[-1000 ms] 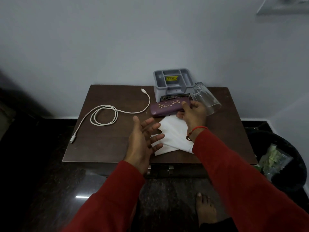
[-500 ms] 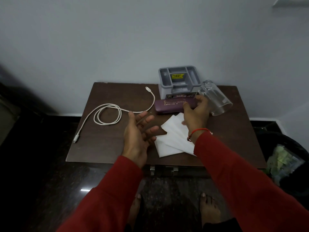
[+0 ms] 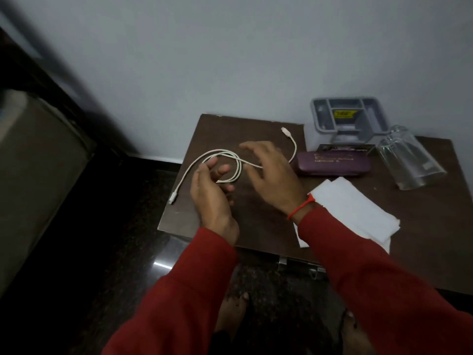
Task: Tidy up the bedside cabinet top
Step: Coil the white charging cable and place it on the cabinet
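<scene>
Hands hover over the left part of the dark brown cabinet top (image 3: pixel 256 226), both in red sleeves, the right wrist wearing a red thread band (image 3: pixel 298 210). The left hand (image 3: pixel 208 192) sits over the coiled part of the white cable (image 3: pixel 231 160), its fingers loosely curled with the tips at or just above the loop; whether they actually pinch the cable cannot be told. The right hand (image 3: pixel 275 172) is spread, fingers relaxed and apart, holding nothing, just above the stretch of cable that runs toward the far plug. One plug lies near the left edge of the top, the other near the back by the gray organizer (image 3: pixel 378 116). That organizer stands at the back against the wall, and a yellow label sits inside it, its print too small to read. In front of it lies a purple case (image 3: pixel 332 163) with gold lettering, blurred beyond reading. A clear glass (image 3: pixel 409 160) lies on its side to the right of the case. White tissues (image 3: pixel 358 213) are stacked near the front right, partly under the right sleeve. Bare feet show on the dark floor below.
</scene>
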The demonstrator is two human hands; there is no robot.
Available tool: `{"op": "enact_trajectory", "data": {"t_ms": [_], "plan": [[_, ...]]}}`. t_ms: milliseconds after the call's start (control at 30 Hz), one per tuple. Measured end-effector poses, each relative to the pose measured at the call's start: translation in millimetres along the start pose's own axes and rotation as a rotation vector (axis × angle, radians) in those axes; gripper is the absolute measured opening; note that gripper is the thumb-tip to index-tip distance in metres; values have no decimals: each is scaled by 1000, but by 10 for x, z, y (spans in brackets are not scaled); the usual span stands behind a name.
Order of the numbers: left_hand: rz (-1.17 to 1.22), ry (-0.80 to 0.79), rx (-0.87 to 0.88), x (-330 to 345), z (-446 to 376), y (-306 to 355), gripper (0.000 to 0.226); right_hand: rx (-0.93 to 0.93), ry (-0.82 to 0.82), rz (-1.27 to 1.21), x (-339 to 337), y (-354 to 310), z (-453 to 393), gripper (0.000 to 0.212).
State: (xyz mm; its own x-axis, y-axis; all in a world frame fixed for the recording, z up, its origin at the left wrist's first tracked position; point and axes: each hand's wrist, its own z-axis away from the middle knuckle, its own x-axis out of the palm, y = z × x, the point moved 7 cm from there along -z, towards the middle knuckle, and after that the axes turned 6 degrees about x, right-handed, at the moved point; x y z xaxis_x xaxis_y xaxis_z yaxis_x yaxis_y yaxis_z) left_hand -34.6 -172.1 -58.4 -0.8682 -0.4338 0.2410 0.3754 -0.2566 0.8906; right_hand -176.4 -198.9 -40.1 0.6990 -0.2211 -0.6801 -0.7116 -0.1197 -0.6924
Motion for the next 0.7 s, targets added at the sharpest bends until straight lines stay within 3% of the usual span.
{"op": "enact_trajectory", "data": {"t_ms": [133, 267, 467, 700], "plan": [[33, 6, -70, -86, -107, 22, 29, 52, -254, 351, 421, 66, -19, 55], [69, -7, -83, -27, -112, 41, 27, 15, -238, 536, 571, 67, 26, 41], [60, 1, -86, -25, -131, 72, 29, -44, -86, 452, 525, 107, 31, 16], [16, 9, -73, -145, -87, 95, 27, -59, -168, 154, 514, 109, 28, 10]]}}
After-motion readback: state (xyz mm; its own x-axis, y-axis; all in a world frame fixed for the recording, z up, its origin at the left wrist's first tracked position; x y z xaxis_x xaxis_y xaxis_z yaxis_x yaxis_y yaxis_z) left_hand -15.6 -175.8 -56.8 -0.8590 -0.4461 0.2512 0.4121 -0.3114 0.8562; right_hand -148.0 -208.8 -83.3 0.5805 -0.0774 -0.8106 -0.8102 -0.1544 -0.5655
